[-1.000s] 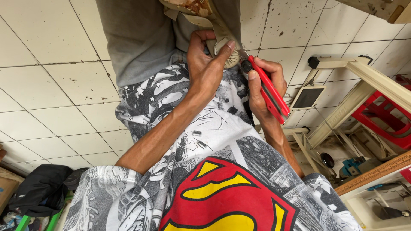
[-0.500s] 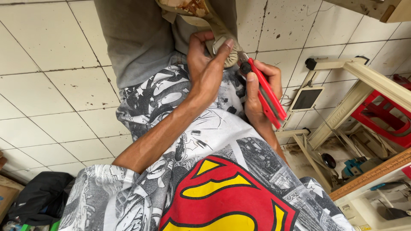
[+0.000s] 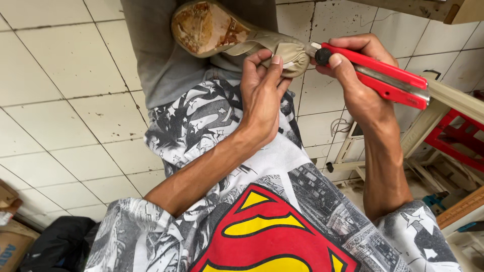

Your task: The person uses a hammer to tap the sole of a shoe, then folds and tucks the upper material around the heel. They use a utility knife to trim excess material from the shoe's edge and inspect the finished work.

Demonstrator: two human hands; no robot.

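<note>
Red knife (image 3: 383,75) gripped right (image 3: 355,80); left hand (image 3: 262,95) pinches beige shoe (image 3: 237,38).

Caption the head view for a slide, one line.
Left hand steadies a beige shoe while the right hand holds a red utility knife at its toe.

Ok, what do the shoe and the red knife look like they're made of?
The shoe, held by the left hand, looks like beige leather or leather-like fabric, matte and creased; its sole is worn brown, perhaps rubber or leather. The knife in the right hand looks like glossy red plastic with a grey metal strip.
</note>
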